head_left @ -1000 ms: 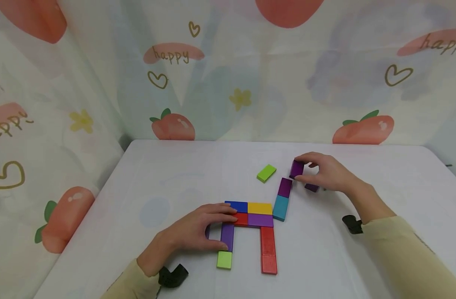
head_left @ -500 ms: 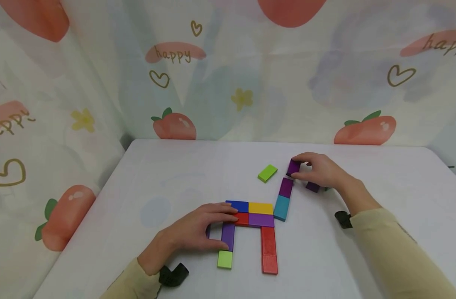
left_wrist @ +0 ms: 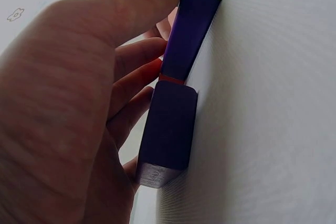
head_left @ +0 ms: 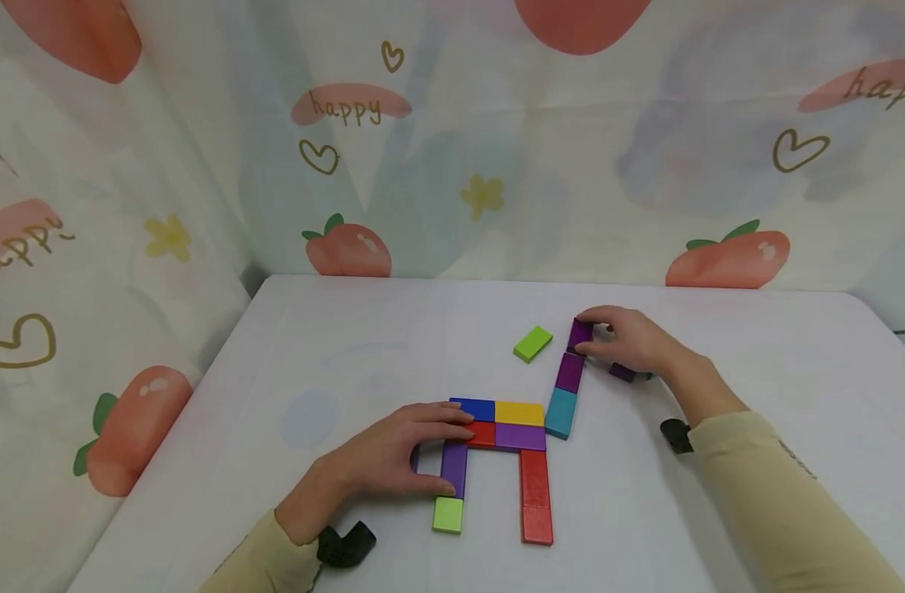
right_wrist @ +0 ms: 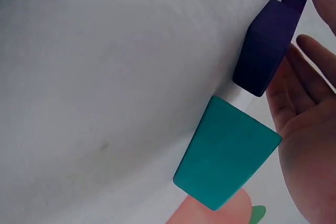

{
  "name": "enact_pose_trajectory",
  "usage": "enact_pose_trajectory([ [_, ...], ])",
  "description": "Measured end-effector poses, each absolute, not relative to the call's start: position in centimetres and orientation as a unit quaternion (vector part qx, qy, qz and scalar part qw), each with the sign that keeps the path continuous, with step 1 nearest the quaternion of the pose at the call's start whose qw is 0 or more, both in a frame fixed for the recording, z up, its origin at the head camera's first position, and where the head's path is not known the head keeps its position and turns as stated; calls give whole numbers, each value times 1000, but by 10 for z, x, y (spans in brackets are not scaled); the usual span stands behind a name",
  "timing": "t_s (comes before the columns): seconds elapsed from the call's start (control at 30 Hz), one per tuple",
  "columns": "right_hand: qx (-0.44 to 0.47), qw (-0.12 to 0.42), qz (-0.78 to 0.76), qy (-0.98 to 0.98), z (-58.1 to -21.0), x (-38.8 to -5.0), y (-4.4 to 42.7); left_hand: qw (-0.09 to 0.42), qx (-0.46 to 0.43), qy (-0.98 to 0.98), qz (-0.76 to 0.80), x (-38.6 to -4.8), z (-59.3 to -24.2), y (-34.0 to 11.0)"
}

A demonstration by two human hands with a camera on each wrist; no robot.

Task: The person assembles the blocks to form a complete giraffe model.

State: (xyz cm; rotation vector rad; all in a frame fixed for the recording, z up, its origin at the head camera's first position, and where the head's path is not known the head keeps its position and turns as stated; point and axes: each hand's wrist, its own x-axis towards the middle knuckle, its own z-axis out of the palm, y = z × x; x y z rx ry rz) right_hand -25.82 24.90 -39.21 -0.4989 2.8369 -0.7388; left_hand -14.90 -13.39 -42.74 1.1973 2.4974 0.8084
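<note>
My right hand [head_left: 633, 342] pinches a dark purple block [head_left: 580, 332] between thumb and fingers, at the far end of a slanted row. Below it in that row lie another dark purple block [head_left: 570, 373] and a teal block [head_left: 562, 413]. On the left, my left hand [head_left: 389, 449] rests over a flat block figure, fingers stretched to the blue block [head_left: 476, 409] and red block [head_left: 483, 435]. Its thumb touches the purple block [head_left: 454, 469] above a light green block [head_left: 448, 515]. A dark block [left_wrist: 170, 129] stands under the left palm in the left wrist view.
Yellow [head_left: 520, 413] and purple blocks [head_left: 521, 437] top two red blocks [head_left: 536, 502]. A lime block [head_left: 533, 343] lies loose behind. In the right wrist view, a dark purple block [right_wrist: 268, 48] and a blue-green block [right_wrist: 226, 153] sit beside the right hand.
My right hand has moved slightly left and down with the dark purple block, bringing it to the end of the slanted row. The left hand stays in place.
</note>
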Motion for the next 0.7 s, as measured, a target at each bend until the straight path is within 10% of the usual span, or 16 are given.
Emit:
enact_pose_trajectory([
  [0.7, -147, 82, -264, 950, -395, -261, 253, 124, 411, 860, 275, -149, -426, -133],
])
